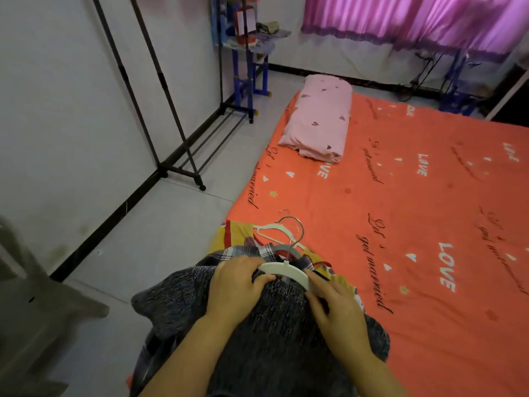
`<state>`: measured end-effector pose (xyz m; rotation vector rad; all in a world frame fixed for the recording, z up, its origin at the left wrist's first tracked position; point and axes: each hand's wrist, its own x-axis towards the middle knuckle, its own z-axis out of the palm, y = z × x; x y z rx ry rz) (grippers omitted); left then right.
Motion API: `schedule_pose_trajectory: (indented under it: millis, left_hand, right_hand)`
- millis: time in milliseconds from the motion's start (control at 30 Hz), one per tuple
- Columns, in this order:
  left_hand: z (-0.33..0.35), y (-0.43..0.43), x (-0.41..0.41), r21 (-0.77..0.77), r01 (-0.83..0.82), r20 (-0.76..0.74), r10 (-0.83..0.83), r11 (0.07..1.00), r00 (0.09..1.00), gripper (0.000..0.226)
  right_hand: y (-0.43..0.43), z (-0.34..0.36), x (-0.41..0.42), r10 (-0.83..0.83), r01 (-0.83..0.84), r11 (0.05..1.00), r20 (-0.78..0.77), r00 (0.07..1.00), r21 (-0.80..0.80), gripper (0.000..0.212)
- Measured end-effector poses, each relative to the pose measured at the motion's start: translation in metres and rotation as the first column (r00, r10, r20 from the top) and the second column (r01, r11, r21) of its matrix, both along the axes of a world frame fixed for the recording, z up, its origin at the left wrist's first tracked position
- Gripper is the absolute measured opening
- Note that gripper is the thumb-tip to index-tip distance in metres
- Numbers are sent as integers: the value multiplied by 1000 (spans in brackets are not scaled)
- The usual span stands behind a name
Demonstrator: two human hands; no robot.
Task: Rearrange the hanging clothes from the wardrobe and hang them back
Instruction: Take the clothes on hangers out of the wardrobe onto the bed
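Note:
A pile of clothes lies on the near left corner of the bed. On top is a dark speckled knit garment point(272, 339) with a white plastic hanger point(283, 269) at its neck. My left hand point(237, 285) grips the garment and the hanger's left end. My right hand point(335, 305) holds the hanger's right arm with curled fingers. Under the knit lie a plaid shirt point(246, 252) and a yellow and red garment point(237, 233), with more hangers point(289, 230), white and grey, their metal hooks pointing away from me.
The bed has an orange sheet point(415, 196) and a pink pillow point(320, 118). A bare black clothes rack point(160, 90) on wheels stands against the left wall. A blue shelf stand point(246, 53) is behind it. Purple curtains point(415, 18) hang at the back.

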<state>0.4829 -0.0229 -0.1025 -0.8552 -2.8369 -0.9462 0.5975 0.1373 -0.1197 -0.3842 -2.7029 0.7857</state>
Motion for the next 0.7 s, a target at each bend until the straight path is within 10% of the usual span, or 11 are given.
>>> schedule_pose_trajectory:
  millis: [400,700]
  left_hand:
    - [-110,45,-61,-417,-27,260,147,909,954,57]
    - [-111,-1,-45,-472,-65,279,219,879,935,53]
  right_hand:
    - [66,-116,-104,-33,49,999,515,857,-19,51]
    - [31,-114,-92,141,-124,990,586,798,-69,49]
